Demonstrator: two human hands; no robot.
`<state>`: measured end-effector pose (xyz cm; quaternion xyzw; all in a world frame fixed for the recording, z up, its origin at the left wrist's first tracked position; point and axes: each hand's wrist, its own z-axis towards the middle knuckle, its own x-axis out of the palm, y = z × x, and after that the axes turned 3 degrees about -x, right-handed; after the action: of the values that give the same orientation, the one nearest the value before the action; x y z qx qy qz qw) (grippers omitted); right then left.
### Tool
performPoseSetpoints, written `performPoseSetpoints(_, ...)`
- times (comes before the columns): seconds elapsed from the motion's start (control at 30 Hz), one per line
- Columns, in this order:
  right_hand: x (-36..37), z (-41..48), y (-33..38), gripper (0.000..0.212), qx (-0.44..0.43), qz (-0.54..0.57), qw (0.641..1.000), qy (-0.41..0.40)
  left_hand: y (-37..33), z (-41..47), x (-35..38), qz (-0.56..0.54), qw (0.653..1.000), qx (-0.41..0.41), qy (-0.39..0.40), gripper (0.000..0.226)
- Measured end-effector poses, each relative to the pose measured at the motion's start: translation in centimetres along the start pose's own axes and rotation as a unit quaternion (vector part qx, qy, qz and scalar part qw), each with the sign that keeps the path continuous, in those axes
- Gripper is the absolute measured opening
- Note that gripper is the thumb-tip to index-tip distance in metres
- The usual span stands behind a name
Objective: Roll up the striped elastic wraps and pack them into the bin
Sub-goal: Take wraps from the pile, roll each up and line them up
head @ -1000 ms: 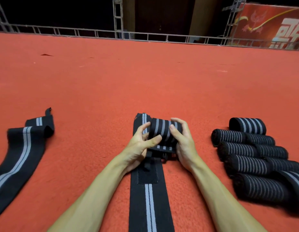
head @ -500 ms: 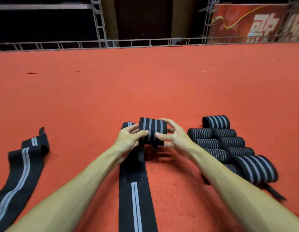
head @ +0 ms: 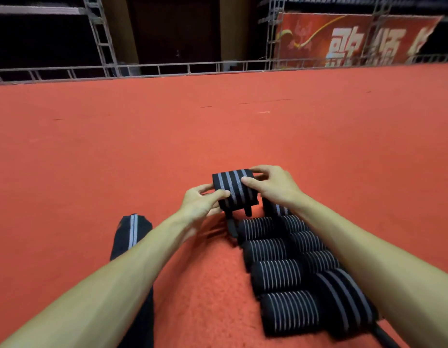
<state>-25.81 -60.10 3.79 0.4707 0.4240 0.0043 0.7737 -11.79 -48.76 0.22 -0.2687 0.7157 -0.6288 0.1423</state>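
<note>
A rolled black wrap with grey stripes (head: pixel 234 189) is lifted off the red carpet, held between both hands. My left hand (head: pixel 201 200) grips its near left end, thumb on top. My right hand (head: pixel 274 185) grips its right end, fingers curled over the roll. Short black tabs hang under the roll. Just below and to the right, several finished rolls (head: pixel 280 270) lie in rows on the carpet. An unrolled black wrap with a grey stripe (head: pixel 132 234) lies flat at the left, partly hidden by my left forearm. No bin is in view.
Red carpet (head: pixel 167 136) stretches far ahead and to both sides. A metal truss rail (head: pixel 192 69) borders its far edge, with a red banner (head: pixel 356 41) behind at the right.
Both hands have lifted the rolled wrap and carried it right, over the top of the row of finished rolls. The flat wrap it sat above now lies to the left.
</note>
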Motion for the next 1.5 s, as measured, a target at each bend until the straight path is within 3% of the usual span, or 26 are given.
performPoseSetpoints(0.2,0.1,2.0,-2.7,0.030,0.010,-0.177,0.984,0.000,3.1,3.8,1.5,0.071,0.995,-0.068,0.034,0.037)
performPoseSetpoints(0.37,1.6,2.3,-3.1,0.013,-0.008,-0.303,0.953,-0.013,4.4,4.8,1.3,0.269,0.963,-0.005,0.031,0.038)
performPoseSetpoints(0.6,3.2,0.7,-2.0,0.025,-0.071,-0.381,0.921,-0.034,3.8,2.8,-0.4,0.323,0.946,0.000,0.013,0.057)
performPoseSetpoints(0.8,5.3,-2.8,1.7,0.030,-0.080,-0.306,0.948,0.040,1.1,-3.6,-6.1,0.401,0.915,0.051,-0.001,0.036)
performPoseSetpoints(1.0,10.7,-7.8,8.0,0.036,-0.077,-0.207,0.961,0.164,0.0,-12.7,-14.3,0.408,0.910,0.059,-0.037,0.022)
performPoseSetpoints(1.2,17.8,-12.7,14.3,0.034,-0.124,-0.146,0.951,0.241,0.3,-20.7,-23.3,0.486,0.863,0.083,-0.114,0.033)
performPoseSetpoints(1.3,21.3,-13.9,17.1,0.036,-0.146,-0.136,0.940,0.275,1.2,-23.6,-28.6,0.495,0.834,0.096,-0.226,0.044)
performPoseSetpoints(1.43,24.5,-14.3,20.2,0.035,-0.163,-0.135,0.933,0.292,2.8,-26.7,-34.2,0.499,0.764,-0.012,-0.410,0.050)
performPoseSetpoints(1.5,25.9,-14.4,21.2,0.034,-0.161,-0.129,0.933,0.296,3.6,-27.8,-36.3,0.487,0.752,-0.094,-0.433,0.054)
